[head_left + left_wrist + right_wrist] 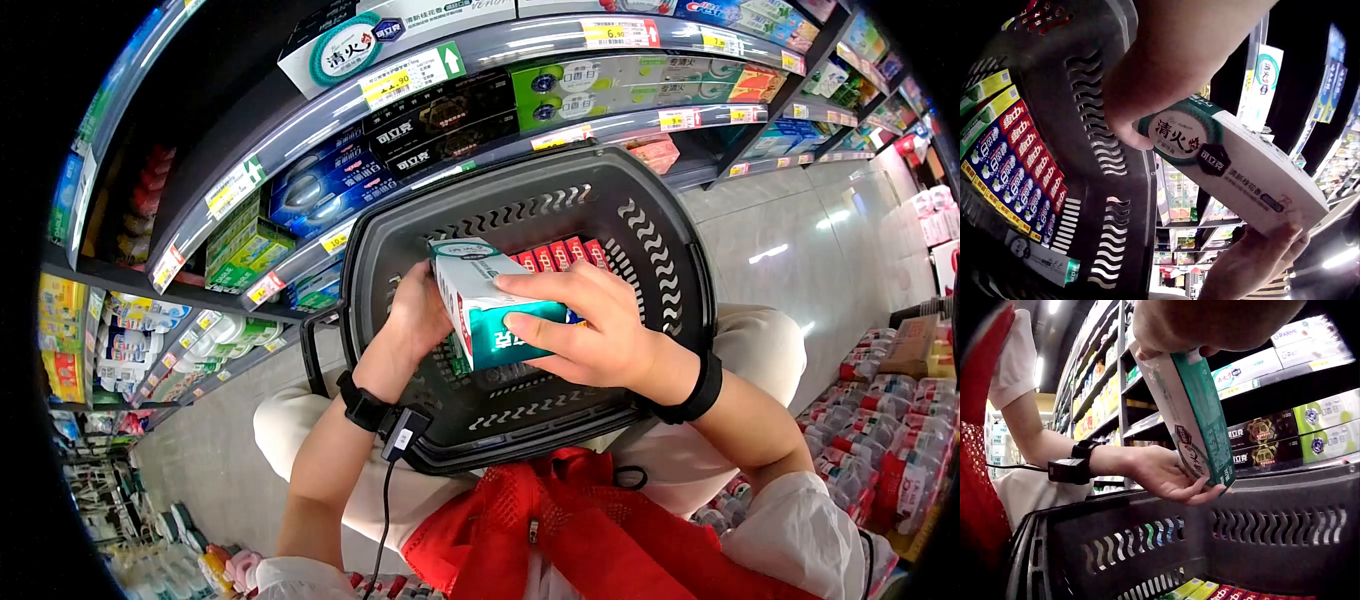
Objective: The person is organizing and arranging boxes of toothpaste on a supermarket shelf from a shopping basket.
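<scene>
Over the basket, both hands hold a white-and-green toothpaste box [475, 275] with Chinese print. My left hand [415, 310] grips one end; in the right wrist view its fingers [1194, 490] curl under the box's lower end. At the other end, my right hand [590, 325] pinches the box between thumb and fingers. Below is the black plastic basket [665, 250] with wavy slots. Inside it, the left wrist view shows a row of red-and-blue toothpaste boxes [1022, 169], green-and-yellow boxes [988, 115] beside them, and another white-and-green box [1041, 259] lying near the row.
Store shelves [310, 110] with toothpaste boxes and price tags curve around the front and left. Black toothpaste boxes [440, 130] face the basket's far rim. Grey tiled floor [780, 240] runs to the right, where packs of bottles [870, 430] are stacked. The basket stands between the person's knees.
</scene>
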Demonstrator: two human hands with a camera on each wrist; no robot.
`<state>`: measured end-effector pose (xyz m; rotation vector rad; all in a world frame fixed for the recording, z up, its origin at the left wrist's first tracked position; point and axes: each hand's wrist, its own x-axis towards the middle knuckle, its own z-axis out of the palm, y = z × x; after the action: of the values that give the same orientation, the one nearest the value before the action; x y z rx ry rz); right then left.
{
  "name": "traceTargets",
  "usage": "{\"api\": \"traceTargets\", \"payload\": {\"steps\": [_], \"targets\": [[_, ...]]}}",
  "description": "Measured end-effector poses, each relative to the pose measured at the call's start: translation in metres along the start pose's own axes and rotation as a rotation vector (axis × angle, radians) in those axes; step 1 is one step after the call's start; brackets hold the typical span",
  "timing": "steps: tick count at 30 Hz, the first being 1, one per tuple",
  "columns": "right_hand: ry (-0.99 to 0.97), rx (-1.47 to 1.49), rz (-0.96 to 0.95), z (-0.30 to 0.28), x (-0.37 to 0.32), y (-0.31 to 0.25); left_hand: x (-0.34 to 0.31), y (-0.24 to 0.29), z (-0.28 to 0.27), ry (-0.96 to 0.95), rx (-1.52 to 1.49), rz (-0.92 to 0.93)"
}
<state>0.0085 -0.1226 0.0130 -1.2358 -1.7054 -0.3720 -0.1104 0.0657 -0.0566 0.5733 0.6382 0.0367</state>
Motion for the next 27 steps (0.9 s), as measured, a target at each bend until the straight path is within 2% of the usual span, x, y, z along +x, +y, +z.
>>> {"api": "traceTargets", "payload": {"steps": [3, 5, 6, 8, 9, 10, 12, 13, 14, 16, 17, 18, 21, 27], "targets": [[-0.040, -0.034, 0.032, -0.002, 0.000, 0.001, 0.000, 0.001, 0.001, -0.005, -0.020, -0.006], [0.048, -0.002, 0.133, -0.003, 0.003, 0.006, -0.004, 0.004, 0.012, 0.052, 0.004, 0.121], [0.064, -0.005, 0.178, -0.005, 0.006, 0.009, -0.006, 0.006, 0.016, 0.050, 0.004, 0.122], [0.103, -0.017, 0.211, -0.008, 0.007, 0.017, -0.009, 0.012, 0.021, 0.158, -0.080, 0.215], [0.090, -0.007, 0.202, -0.010, 0.005, 0.021, -0.013, 0.015, 0.021, 0.057, -0.095, 0.264], [0.091, -0.009, 0.201, -0.010, 0.006, 0.021, -0.015, 0.017, 0.021, 0.055, -0.093, 0.264], [0.084, 0.053, 0.227, -0.012, 0.008, 0.022, -0.018, 0.022, 0.020, -0.020, 0.010, 0.422], [0.051, 0.066, 0.324, -0.016, 0.010, 0.017, -0.021, 0.024, 0.016, -0.057, 0.004, 0.469], [0.055, 0.063, 0.325, -0.016, 0.010, 0.018, -0.022, 0.028, 0.010, -0.073, -0.016, 0.483], [0.168, 0.065, 0.484, -0.011, 0.008, 0.021, -0.034, 0.032, 0.021, -0.053, 0.055, 0.618], [0.191, 0.286, 0.625, -0.009, 0.006, 0.021, -0.038, 0.035, 0.022, -0.072, 0.065, 0.639], [0.199, 0.276, 0.628, -0.009, 0.007, 0.020, -0.044, 0.036, 0.025, -0.092, 0.075, 0.663], [0.210, 0.552, 0.637, -0.007, 0.008, 0.021, -0.046, 0.042, 0.017, -0.107, 0.037, 0.702], [0.252, 0.743, 0.698, -0.004, 0.006, 0.021, -0.051, 0.042, 0.014, -0.110, 0.068, 0.749]]}}
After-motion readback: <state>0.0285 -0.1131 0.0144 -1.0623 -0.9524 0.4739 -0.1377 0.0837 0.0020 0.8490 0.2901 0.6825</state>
